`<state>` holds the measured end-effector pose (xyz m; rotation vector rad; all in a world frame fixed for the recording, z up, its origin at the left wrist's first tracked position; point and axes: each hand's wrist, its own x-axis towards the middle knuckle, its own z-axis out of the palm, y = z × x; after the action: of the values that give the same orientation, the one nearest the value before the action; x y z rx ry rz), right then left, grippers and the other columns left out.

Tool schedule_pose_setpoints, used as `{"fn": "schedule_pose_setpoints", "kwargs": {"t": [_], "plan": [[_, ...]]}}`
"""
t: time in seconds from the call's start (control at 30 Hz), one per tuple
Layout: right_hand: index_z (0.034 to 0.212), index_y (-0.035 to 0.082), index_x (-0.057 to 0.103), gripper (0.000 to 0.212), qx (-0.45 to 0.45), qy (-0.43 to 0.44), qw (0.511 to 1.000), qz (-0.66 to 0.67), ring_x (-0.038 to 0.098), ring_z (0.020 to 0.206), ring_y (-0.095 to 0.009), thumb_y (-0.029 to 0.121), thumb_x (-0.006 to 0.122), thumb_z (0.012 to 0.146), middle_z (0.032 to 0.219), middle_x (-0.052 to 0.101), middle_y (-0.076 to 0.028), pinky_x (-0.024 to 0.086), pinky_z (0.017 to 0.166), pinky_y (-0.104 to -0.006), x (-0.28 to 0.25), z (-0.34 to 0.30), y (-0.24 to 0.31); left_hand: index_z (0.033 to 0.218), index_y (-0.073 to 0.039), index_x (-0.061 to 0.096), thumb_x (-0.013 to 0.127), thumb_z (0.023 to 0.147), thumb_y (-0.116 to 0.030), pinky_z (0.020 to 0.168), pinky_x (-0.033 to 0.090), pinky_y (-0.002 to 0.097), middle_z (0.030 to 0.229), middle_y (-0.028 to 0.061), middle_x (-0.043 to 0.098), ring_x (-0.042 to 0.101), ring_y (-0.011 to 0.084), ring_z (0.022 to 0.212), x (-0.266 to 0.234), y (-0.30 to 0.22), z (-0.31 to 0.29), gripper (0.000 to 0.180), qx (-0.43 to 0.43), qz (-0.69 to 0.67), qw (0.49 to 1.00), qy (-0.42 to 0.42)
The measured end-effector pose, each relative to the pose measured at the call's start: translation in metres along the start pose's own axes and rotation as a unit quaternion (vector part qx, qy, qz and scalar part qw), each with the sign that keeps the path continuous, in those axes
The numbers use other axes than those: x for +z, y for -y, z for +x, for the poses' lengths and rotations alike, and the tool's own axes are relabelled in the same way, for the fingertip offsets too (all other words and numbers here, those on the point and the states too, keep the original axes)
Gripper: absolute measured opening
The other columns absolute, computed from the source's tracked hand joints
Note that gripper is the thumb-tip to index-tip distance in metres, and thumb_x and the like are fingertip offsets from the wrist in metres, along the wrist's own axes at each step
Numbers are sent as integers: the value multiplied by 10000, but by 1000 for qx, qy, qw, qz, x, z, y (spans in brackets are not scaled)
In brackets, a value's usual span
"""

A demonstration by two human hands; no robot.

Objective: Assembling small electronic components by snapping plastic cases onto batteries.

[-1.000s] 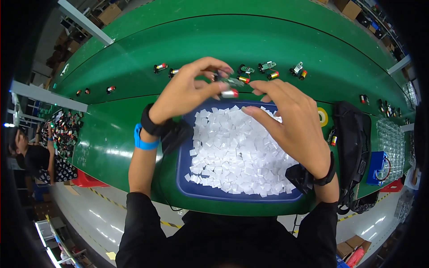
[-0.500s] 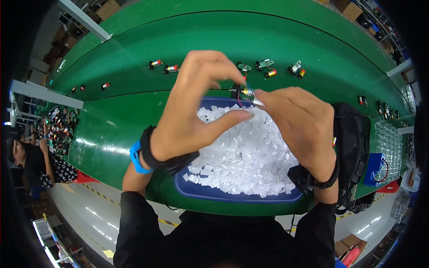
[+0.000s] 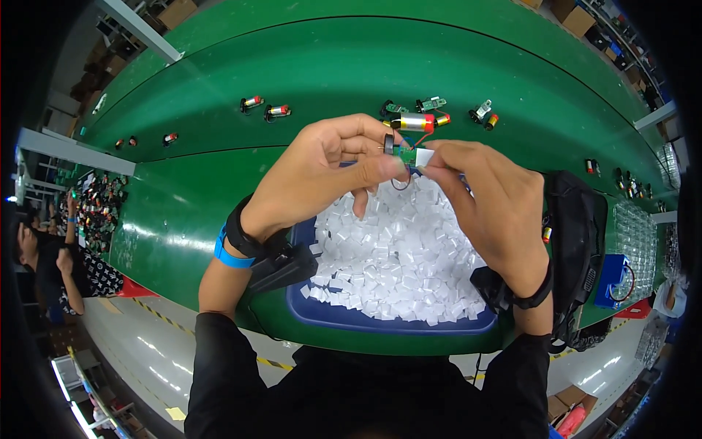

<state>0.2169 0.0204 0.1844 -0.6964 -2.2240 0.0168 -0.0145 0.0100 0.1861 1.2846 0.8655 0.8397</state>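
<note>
My left hand (image 3: 311, 172) is closed on a small green circuit board (image 3: 407, 154) with a black round end, pinched between thumb and fingers. Thin wires join the board to a silver, red-ended battery cell (image 3: 415, 122) just above it. Between the thumb and fingers of my right hand (image 3: 497, 201) is a small white square piece (image 3: 424, 156), held against the board's right end. Whether it is stuck there I cannot tell. Both hands are over the far part of a blue tray (image 3: 395, 325) heaped with similar white squares (image 3: 395, 249).
Several board-and-battery assemblies (image 3: 278, 111) lie along the green bench (image 3: 190, 183) beyond the tray. A black bag (image 3: 574, 241), a blue box (image 3: 613, 279) and clear plastic trays (image 3: 635, 227) stand at right. At far left, a person (image 3: 51, 256) sits by a pile of assemblies (image 3: 99, 212).
My left hand has lowered and closed around the board, where its fingers were spread before. The battery cell now shows above the board. My right hand still pinches the white square.
</note>
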Motion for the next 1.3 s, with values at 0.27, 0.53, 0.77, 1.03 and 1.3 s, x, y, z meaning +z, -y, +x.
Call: {"fn": "schedule_pose_setpoints", "kwargs": {"t": [0.27, 0.53, 0.77, 1.03, 1.3], "plan": [[993, -8, 642, 165, 285, 55, 953, 87, 672, 689, -147, 25, 712, 847, 814, 685, -81, 516, 613, -274, -12, 4, -4, 1163, 46, 592, 712, 914, -152, 551, 543, 250, 892, 88, 682, 632, 103, 746, 6, 8, 3, 340, 45, 14, 998, -39], [970, 15, 648, 159, 188, 40, 965, 177, 626, 762, -161, 5, 719, 828, 894, 642, -76, 497, 607, -265, -11, 10, 2, 1211, 54, 573, 668, 928, -95, 593, 570, 256, 946, 100, 653, 650, 138, 831, 6, 10, 2, 334, 38, 69, 997, -7], [894, 36, 662, 186, 97, 64, 978, 176, 589, 885, -191, -20, 772, 755, 964, 614, -67, 475, 588, -257, -10, 6, -5, 1178, 36, 595, 713, 916, -161, 565, 545, 240, 888, 77, 667, 621, 104, 772, 11, 8, -1, 349, 33, 39, 999, 3], [902, 31, 653, 179, 81, -31, 992, 92, 605, 915, -192, -14, 767, 771, 989, 617, -84, 501, 617, -242, 0, 6, -1, 1238, 40, 554, 674, 912, -45, 622, 565, 235, 1011, 81, 645, 667, 151, 893, 20, 1, -9, 358, 90, 183, 979, -17], [1026, 25, 637, 279, 297, 52, 929, 213, 668, 875, -125, 13, 782, 788, 990, 675, -62, 528, 649, -224, -4, 8, 7, 1250, 13, 538, 658, 929, -63, 642, 542, 238, 1044, 62, 625, 652, 135, 892, 23, 0, -11, 352, 116, 277, 954, -5]]}}
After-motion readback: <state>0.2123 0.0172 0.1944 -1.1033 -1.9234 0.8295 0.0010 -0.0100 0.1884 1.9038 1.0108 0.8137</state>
